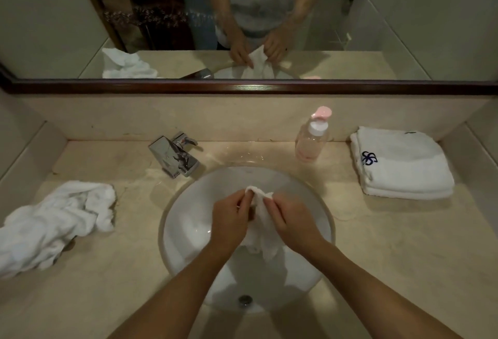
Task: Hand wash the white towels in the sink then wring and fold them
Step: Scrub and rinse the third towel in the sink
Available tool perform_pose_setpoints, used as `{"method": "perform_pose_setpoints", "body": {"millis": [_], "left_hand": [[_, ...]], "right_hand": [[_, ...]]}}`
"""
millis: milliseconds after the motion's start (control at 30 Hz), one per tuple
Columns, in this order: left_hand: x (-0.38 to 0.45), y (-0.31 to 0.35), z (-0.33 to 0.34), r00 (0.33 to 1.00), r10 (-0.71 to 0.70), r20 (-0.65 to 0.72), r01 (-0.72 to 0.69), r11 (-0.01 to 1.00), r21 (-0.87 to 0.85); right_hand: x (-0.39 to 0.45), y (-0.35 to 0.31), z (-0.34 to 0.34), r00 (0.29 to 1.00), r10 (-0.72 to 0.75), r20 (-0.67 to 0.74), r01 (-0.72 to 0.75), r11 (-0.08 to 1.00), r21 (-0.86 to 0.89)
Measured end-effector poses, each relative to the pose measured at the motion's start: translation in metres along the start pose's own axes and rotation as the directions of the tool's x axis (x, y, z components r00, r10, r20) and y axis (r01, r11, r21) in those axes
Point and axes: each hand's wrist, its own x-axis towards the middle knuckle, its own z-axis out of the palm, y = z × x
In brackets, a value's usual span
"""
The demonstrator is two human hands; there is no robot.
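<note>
A small white towel (262, 231) hangs over the round white sink (188, 220), held up by both hands. My left hand (229, 220) pinches its top edge on the left, and my right hand (293, 220) pinches the top edge on the right. The cloth droops between my wrists toward the basin. A crumpled white towel (54, 223) lies on the counter to the left. Folded white towels (404, 166) with a blue logo are stacked on the counter at the right.
A chrome tap (175, 155) stands behind the sink on the left. A clear pump bottle (312, 136) of pink liquid stands behind it on the right. The beige counter (390, 258) meets a framed mirror (242, 88) that reflects me.
</note>
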Motion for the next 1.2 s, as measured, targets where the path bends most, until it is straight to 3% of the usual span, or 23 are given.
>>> {"method": "perform_pose_setpoints", "body": {"millis": [67, 133, 200, 267, 300, 433, 533, 700, 800, 867, 900, 933, 967, 1000, 1033, 1067, 1100, 1200], "left_hand": [[0.004, 0.010, 0.018, 0.983, -0.181, -0.029, 0.176, 0.975, -0.137], [0.008, 0.017, 0.034, 0.887, -0.461, -0.027, 0.434, 0.852, -0.294], [0.009, 0.023, 0.043, 0.762, -0.616, 0.199, 0.616, 0.596, -0.516], [0.010, 0.036, 0.044, 0.653, -0.629, 0.423, 0.710, 0.314, -0.630], [0.012, 0.043, 0.043, 0.621, -0.619, 0.482, 0.734, 0.242, -0.635], [0.033, 0.057, 0.043, 0.614, -0.594, 0.520, 0.727, 0.168, -0.666], [0.043, 0.070, 0.045, 0.639, -0.611, 0.467, 0.693, 0.193, -0.695], [0.064, 0.085, 0.056, 0.723, -0.491, 0.487, 0.642, 0.217, -0.735], [0.080, 0.106, 0.063, 0.734, -0.443, 0.515, 0.638, 0.189, -0.747], [0.095, 0.120, 0.065, 0.754, -0.397, 0.523, 0.592, 0.068, -0.803], [0.106, 0.124, 0.068, 0.726, -0.419, 0.545, 0.599, -0.002, -0.801], [0.114, 0.130, 0.067, 0.731, -0.425, 0.533, 0.617, 0.079, -0.783], [0.119, 0.136, 0.064, 0.691, -0.447, 0.568, 0.605, -0.073, -0.793], [0.125, 0.141, 0.063, 0.717, -0.386, 0.581, 0.585, -0.120, -0.802], [0.130, 0.142, 0.065, 0.629, -0.365, 0.686, 0.555, -0.407, -0.725], [0.137, 0.142, 0.068, 0.728, -0.440, 0.526, 0.583, -0.007, -0.813], [0.144, 0.145, 0.069, 0.741, -0.399, 0.540, 0.627, 0.124, -0.769], [0.149, 0.144, 0.081, 0.732, -0.246, 0.636, 0.659, 0.015, -0.752]], "right_hand": [[0.003, -0.006, -0.005, 0.999, 0.032, 0.022, -0.035, 0.991, 0.132], [0.005, -0.012, -0.008, 0.999, 0.032, -0.014, -0.028, 0.976, 0.217], [0.007, -0.019, -0.009, 1.000, -0.010, -0.014, 0.013, 0.974, 0.224], [0.010, -0.023, -0.012, 0.999, -0.030, 0.042, 0.022, 0.982, 0.186], [0.012, -0.022, -0.016, 0.996, -0.022, 0.087, 0.008, 0.987, 0.158], [0.011, -0.006, -0.032, 0.962, 0.026, 0.270, -0.061, 0.991, 0.122], [0.009, 0.005, -0.041, 0.960, 0.079, 0.268, -0.133, 0.973, 0.191], [0.023, 0.014, -0.070, 0.949, 0.110, 0.296, -0.201, 0.934, 0.295], [0.051, 0.026, -0.101, 0.978, 0.180, 0.100, -0.205, 0.910, 0.361], [0.076, 0.033, -0.123, 0.973, 0.182, -0.141, -0.147, 0.963, 0.226], [0.090, 0.037, -0.131, 0.963, 0.142, -0.227, -0.116, 0.985, 0.125], [0.104, 0.042, -0.136, 0.958, 0.089, -0.272, -0.081, 0.996, 0.039], [0.117, 0.047, -0.137, 0.959, 0.044, -0.281, -0.054, 0.998, -0.030], [0.128, 0.053, -0.137, 0.963, 0.010, -0.268, -0.038, 0.994, -0.099], [0.137, 0.059, -0.134, 0.971, -0.012, -0.237, -0.029, 0.985, -0.171], [0.143, 0.065, -0.129, 0.981, -0.016, -0.195, -0.030, 0.971, -0.236], [0.146, 0.070, -0.124, 0.988, -0.008, -0.156, -0.037, 0.959, -0.281], [0.142, 0.084, -0.110, 0.988, -0.041, -0.152, -0.012, 0.943, -0.333]]}}
